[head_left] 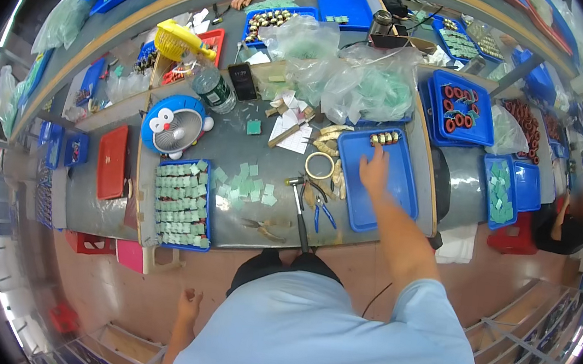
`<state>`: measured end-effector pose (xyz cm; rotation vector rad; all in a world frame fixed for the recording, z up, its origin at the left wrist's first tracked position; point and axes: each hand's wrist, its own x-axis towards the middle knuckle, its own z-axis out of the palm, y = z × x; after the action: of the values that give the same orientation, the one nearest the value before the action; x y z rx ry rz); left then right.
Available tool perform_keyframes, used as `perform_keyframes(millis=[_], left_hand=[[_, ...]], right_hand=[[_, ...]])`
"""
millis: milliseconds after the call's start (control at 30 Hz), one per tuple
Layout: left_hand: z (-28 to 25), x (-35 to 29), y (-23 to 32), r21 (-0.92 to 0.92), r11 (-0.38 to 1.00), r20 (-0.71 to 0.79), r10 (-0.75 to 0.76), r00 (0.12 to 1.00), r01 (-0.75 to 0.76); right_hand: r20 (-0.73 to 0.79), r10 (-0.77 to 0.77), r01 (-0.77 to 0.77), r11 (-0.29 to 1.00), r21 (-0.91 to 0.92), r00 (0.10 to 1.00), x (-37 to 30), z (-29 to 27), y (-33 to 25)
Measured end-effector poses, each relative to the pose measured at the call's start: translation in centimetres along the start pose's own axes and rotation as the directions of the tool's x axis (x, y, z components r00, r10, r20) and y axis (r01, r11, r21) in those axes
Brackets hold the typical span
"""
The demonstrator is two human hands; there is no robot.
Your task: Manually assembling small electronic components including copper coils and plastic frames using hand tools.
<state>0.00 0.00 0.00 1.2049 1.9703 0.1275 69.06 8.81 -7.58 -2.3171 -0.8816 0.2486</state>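
Observation:
My right hand (pixel 374 171) reaches into a blue tray (pixel 383 204) at the right of the bench. Its index finger stretches toward a short row of small metal parts (pixel 384 139) at the tray's far end, and the thumb stands apart. Whether the fingertip touches them I cannot tell. Low at my left side hangs my left hand (pixel 189 308), away from the bench, fingers loosely apart and holding nothing. Left of the tray lie a hammer (pixel 301 215), blue-handled pliers (pixel 323 215), a roll of tape (pixel 319 165) and yellowish gloves (pixel 331 140).
A blue tray of green-topped parts (pixel 183 202) sits at the bench's left, with loose green squares (pixel 249 183) beside it. Behind are a blue fan (pixel 175 127), a bottle (pixel 214 91), a phone (pixel 242 81) and plastic bags (pixel 369 87). Wooden dividers (pixel 428 150) flank the workplace.

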Motion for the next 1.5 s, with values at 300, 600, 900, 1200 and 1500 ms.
perform_keyframes(millis=[300, 600, 900, 1200, 1500], left_hand=[[-0.7, -5.6, 1.4, -0.045, 0.991, -0.021, -0.128, 0.992, 0.127], [2.1, -7.1, 8.0, 0.000, 0.991, 0.028, 0.131, 0.991, -0.131], [7.1, -4.2, 24.6, -0.278, 0.859, 0.402, 0.511, 0.760, -0.431], [3.8, -0.4, 24.0, -0.578, 0.816, 0.573, 0.418, 0.705, -0.013], [-3.0, 1.3, 26.4, -0.779, 0.625, 0.411, 0.558, 0.721, -0.039]], right_hand=[[0.205, 0.090, -0.005, 0.924, -0.382, 0.975, 6.9, 1.5, 0.4], [0.115, -0.104, 0.132, 0.954, -0.270, 0.988, 4.2, 0.4, 0.9], [0.777, -0.314, -0.271, 0.811, 0.518, 0.546, -18.6, -5.0, -16.4], [0.615, -0.425, 0.116, 0.872, 0.476, 0.664, -21.7, 1.2, -17.2], [0.682, -0.353, 0.566, 0.817, -0.109, 0.641, -23.4, 10.3, -15.9]])
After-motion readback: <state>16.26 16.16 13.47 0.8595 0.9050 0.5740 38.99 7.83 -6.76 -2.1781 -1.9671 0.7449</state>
